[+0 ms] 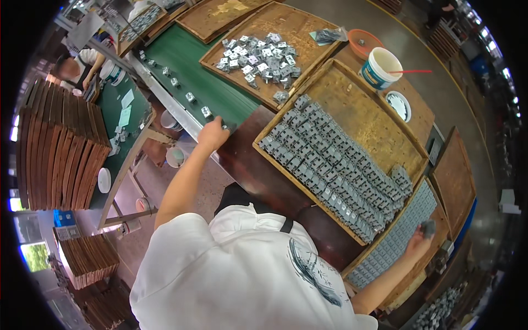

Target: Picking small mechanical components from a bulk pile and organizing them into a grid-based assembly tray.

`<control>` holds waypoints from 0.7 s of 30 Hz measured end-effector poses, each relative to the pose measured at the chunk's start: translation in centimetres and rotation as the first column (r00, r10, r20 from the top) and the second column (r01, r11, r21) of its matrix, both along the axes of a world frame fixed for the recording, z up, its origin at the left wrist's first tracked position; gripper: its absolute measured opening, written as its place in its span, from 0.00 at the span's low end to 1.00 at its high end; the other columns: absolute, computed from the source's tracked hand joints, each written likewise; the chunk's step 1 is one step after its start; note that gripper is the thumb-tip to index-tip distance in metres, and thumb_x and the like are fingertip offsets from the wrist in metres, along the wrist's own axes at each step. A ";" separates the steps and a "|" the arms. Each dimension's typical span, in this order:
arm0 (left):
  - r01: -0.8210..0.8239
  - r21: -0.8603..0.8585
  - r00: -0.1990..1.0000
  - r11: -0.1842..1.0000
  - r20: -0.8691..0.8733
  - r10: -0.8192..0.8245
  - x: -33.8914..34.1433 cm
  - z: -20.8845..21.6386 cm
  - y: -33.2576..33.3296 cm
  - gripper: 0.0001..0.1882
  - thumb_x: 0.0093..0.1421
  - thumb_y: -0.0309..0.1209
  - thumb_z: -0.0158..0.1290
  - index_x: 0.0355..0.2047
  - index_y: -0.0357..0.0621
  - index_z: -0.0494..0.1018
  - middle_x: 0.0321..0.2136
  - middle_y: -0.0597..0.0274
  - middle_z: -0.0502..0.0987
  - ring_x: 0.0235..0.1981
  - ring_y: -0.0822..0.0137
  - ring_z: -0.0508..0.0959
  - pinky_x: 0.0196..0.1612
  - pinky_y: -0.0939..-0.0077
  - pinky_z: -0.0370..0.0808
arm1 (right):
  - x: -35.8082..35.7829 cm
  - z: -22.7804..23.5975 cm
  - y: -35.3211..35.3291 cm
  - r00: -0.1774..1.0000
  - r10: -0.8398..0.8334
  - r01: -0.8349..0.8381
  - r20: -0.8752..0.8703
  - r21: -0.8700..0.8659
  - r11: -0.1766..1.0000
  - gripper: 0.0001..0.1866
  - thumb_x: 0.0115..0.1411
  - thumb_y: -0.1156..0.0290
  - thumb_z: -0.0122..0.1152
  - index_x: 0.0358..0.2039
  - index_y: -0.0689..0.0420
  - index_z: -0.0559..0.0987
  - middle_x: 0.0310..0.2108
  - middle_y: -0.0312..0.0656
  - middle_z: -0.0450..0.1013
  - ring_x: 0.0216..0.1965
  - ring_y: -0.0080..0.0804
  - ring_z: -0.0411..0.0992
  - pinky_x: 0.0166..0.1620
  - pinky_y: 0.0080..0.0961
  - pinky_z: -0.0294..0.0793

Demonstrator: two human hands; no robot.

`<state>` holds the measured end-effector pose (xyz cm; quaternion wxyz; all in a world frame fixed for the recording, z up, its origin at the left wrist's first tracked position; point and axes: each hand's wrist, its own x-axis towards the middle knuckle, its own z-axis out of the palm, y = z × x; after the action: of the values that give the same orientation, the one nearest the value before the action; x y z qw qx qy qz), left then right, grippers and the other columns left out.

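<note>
My left hand (213, 133) is stretched out to the near end of the green conveyor belt (242, 99). Its fingers are closed around a small dark grey part (226, 127), mostly hidden by them. Just beyond it stands a grey metal-and-plastic part (206, 111), one of several spaced in a line along the belt's left edge. My right hand (420, 244) is out to the right, gripping a grey block-shaped part (427, 228) above a tray (360, 279) packed with flat rows of grey parts.
Before me, a wooden tray (379, 118) holds slanting rows of grey parts. Another tray (212, 58) carries a loose heap. A white bucket (379, 69) and an orange basin (363, 41) stand beyond. Stacked wooden boards (60, 148) rise at left; a co-worker (82, 66) is behind them.
</note>
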<state>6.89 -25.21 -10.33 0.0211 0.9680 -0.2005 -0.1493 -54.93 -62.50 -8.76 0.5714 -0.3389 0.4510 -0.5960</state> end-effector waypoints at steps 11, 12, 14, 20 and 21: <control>-0.554 -0.795 0.548 0.248 -0.572 -0.611 -10.6 9.4 -8.4 0.14 0.59 0.20 0.53 0.46 0.35 0.74 0.42 0.66 0.77 0.43 0.72 0.76 0.47 0.77 0.73 | 20.8 9.7 13.6 0.867 0.402 -0.435 -0.294 -0.054 0.899 0.16 0.59 0.78 0.57 0.49 0.62 0.76 0.39 0.39 0.74 0.37 0.26 0.73 0.39 0.25 0.75; -0.471 -0.848 0.557 0.243 -0.500 -0.664 -12.3 10.7 -9.2 0.16 0.57 0.19 0.55 0.47 0.37 0.74 0.41 0.67 0.76 0.43 0.74 0.76 0.47 0.79 0.72 | 22.1 10.3 14.8 0.810 0.493 -0.533 -0.317 -0.049 0.845 0.16 0.58 0.78 0.58 0.48 0.61 0.76 0.37 0.38 0.74 0.35 0.26 0.74 0.37 0.25 0.76; -0.375 -0.902 0.497 0.212 -0.389 -0.776 -14.1 11.7 -10.2 0.19 0.55 0.16 0.58 0.49 0.36 0.75 0.44 0.66 0.74 0.45 0.74 0.75 0.48 0.79 0.72 | 24.2 12.3 17.1 0.676 0.576 -0.665 -0.460 -0.044 0.745 0.15 0.58 0.76 0.61 0.46 0.61 0.77 0.33 0.39 0.75 0.30 0.28 0.74 0.33 0.26 0.76; -0.358 -0.913 0.323 0.198 -0.320 -0.890 -18.5 12.6 -11.4 0.20 0.57 0.18 0.57 0.51 0.34 0.73 0.45 0.63 0.73 0.48 0.70 0.74 0.51 0.77 0.72 | 24.2 14.0 17.3 0.428 0.065 -0.744 -0.901 -0.311 0.592 0.18 0.51 0.67 0.70 0.38 0.62 0.76 0.30 0.45 0.72 0.27 0.41 0.72 0.31 0.29 0.73; -0.372 -0.907 0.308 0.199 -0.322 -0.895 -19.0 12.7 -11.5 0.20 0.57 0.18 0.56 0.52 0.34 0.73 0.46 0.63 0.73 0.48 0.70 0.74 0.52 0.76 0.72 | 23.9 14.1 17.4 0.410 0.023 -0.756 -0.912 -0.325 0.567 0.19 0.49 0.65 0.72 0.36 0.62 0.76 0.29 0.46 0.71 0.28 0.45 0.72 0.30 0.31 0.72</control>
<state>-12.10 -36.71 2.40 0.6535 0.3976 -0.4156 -0.4920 -31.04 -45.14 5.39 0.2367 -0.8745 0.2909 -0.3077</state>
